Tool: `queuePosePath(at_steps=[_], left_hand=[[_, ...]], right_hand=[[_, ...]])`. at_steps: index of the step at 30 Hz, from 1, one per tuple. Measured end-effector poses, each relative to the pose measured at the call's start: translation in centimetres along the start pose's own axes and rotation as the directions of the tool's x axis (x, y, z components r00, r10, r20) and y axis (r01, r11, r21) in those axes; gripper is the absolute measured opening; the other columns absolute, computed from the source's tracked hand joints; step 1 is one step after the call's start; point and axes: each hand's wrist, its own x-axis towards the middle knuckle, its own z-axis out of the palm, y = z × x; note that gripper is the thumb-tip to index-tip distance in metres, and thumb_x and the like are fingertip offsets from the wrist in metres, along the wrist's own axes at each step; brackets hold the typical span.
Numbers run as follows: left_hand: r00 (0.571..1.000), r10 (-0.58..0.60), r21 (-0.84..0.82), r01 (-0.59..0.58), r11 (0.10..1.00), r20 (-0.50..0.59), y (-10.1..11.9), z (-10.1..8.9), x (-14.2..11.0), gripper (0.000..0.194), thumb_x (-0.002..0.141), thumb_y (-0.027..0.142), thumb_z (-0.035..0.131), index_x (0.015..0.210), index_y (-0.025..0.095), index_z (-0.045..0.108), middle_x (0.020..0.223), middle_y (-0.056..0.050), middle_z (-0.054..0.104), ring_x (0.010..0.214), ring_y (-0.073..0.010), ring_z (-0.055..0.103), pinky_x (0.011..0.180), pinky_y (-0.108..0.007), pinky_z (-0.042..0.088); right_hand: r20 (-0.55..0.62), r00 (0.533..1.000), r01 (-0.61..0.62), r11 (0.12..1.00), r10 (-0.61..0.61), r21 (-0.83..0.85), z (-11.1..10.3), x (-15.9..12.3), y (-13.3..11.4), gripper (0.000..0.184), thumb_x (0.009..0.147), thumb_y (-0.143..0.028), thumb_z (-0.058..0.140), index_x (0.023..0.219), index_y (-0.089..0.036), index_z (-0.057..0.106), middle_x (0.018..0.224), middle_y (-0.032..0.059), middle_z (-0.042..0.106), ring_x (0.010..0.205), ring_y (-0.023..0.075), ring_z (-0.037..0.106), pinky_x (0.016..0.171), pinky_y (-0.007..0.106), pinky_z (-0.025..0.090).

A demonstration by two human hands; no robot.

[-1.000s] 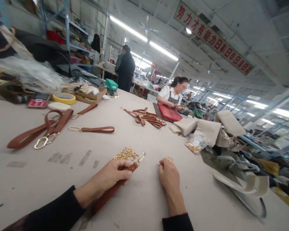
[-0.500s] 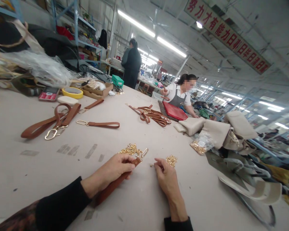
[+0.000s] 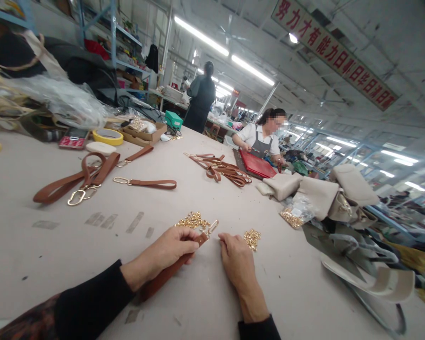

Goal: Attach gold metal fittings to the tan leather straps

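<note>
Right hand (image 3: 239,264) has neared strap (image 3: 166,279) in left hand (image 3: 172,250).

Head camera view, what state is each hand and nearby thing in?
Left hand: closed on the held strap
Held strap: slanted, metal clip at its end
Right hand: fingertips together, grip unclear
Gold pieces: two loose piles
Cardboard box: open, filled
Tape roll: lying flat

A yellow tape roll (image 3: 108,137) sits near a green box (image 3: 173,120) on the table (image 3: 156,141).
</note>
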Motion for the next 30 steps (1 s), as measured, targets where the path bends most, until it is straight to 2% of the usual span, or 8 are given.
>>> queuePosePath(at_steps=[3, 5, 10, 13, 17, 21, 25, 30], left_hand=[[1.0, 0.007, 0.015, -0.007, 1.0, 0.005, -0.2, -0.1, 0.0, 0.008, 0.066, 0.024, 0.058, 0.066, 0.017, 0.056, 0.052, 0.005, 0.055, 0.049, -0.0102, 0.051, 0.051, -0.021, 0.037], [1.0, 0.003, 0.022, -0.003, 1.0, -0.002, -0.2, -0.1, -0.1, 0.008, 0.066, 0.024, 0.058, 0.066, 0.017, 0.056, 0.052, 0.005, 0.055, 0.049, -0.0105, 0.052, 0.052, -0.021, 0.037], [1.0, 0.009, 0.029, -0.009, 1.0, -0.009, 0.0, 0.0, -0.2, 0.009, 0.067, 0.025, 0.059, 0.069, 0.017, 0.056, 0.055, 0.005, 0.054, 0.05, -0.0109, 0.052, 0.053, -0.022, 0.039], [1.0, 0.025, 0.035, -0.025, 0.999, 0.002, 0.0, 0.0, -0.1, 0.012, 0.068, 0.028, 0.059, 0.066, 0.017, 0.055, 0.055, 0.004, 0.054, 0.049, -0.0107, 0.05, 0.053, -0.023, 0.039], [0.999, 0.042, 0.039, -0.041, 0.998, -0.025, -0.1, -0.1, 0.0, 0.013, 0.069, 0.03, 0.059, 0.068, 0.017, 0.055, 0.055, 0.005, 0.052, 0.049, -0.0104, 0.046, 0.052, -0.023, 0.039], [0.991, 0.106, 0.116, -0.096, 0.989, -0.086, -0.2, -0.3, -0.2, 0.016, 0.075, 0.032, 0.056, 0.077, 0.017, 0.059, 0.057, 0.006, 0.05, 0.052, -0.0107, 0.045, 0.052, -0.022, 0.036], [0.954, 0.256, 0.284, -0.204, 0.937, -0.159, -0.2, -0.1, -0.5, 0.016, 0.081, 0.031, 0.053, 0.075, 0.017, 0.058, 0.06, 0.005, 0.05, 0.056, -0.0114, 0.044, 0.054, -0.022, 0.034], [0.912, 0.385, 0.404, -0.301, 0.864, -0.144, -0.6, 0.3, -0.5, 0.015, 0.083, 0.025, 0.051, 0.08, 0.018, 0.064, 0.079, -0.001, 0.066, 0.076, -0.0163, 0.056, 0.07, -0.025, 0.04]], right_hand=[[0.021, 0.998, 0.053, 0.99, -0.051, -0.128, 0.1, 0.2, -0.5, 0.022, 0.089, -0.007, 0.051, 0.103, -0.017, 0.064, 0.081, 0.0063, 0.07, 0.079, 0.0237, 0.06, 0.07, 0.033, 0.043], [0.009, 0.999, 0.038, 0.991, -0.037, -0.131, 0.3, 0.4, -0.5, 0.022, 0.088, -0.006, 0.052, 0.102, -0.017, 0.064, 0.082, 0.0062, 0.069, 0.079, 0.0236, 0.06, 0.07, 0.033, 0.043], [-0.043, 0.999, -0.007, 1.0, 0.008, 0.03, 0.9, 0.4, 0.3, 0.022, 0.088, -0.006, 0.049, 0.097, -0.018, 0.066, 0.085, 0.0059, 0.07, 0.083, 0.0225, 0.061, 0.075, 0.032, 0.046], [-0.101, 0.994, -0.005, 0.977, 0.027, 0.215, 1.0, 0.2, 0.2, 0.025, 0.089, -0.009, 0.046, 0.093, -0.019, 0.068, 0.087, 0.0053, 0.072, 0.084, 0.0208, 0.064, 0.077, 0.032, 0.048], [-0.117, 0.985, -0.04, 0.838, 0.124, 0.544, 0.6, 0.1, -1.0, 0.019, 0.086, -0.016, 0.05, 0.087, -0.021, 0.069, 0.084, 0.0023, 0.072, 0.077, 0.017, 0.066, 0.073, 0.028, 0.051], [-0.089, 0.97, -0.087, 0.671, 0.224, 0.737, -0.1, -0.2, -2.7, 0.01, 0.086, -0.022, 0.057, 0.083, -0.02, 0.066, 0.077, 0.001, 0.069, 0.071, 0.0153, 0.063, 0.067, 0.026, 0.051], [-0.196, 0.96, 0.042, 0.59, 0.198, 0.806, -0.4, -0.3, -4.1, 0.005, 0.086, -0.02, 0.058, 0.082, -0.021, 0.062, 0.082, 0.0027, 0.067, 0.081, 0.0168, 0.063, 0.075, 0.029, 0.051], [-0.272, 0.96, 0.165, 0.664, 0.061, 0.73, -0.7, 0.0, -5.1, 0.012, 0.088, -0.012, 0.054, 0.084, -0.022, 0.059, 0.086, 0.0014, 0.068, 0.085, 0.0148, 0.064, 0.081, 0.028, 0.051]])
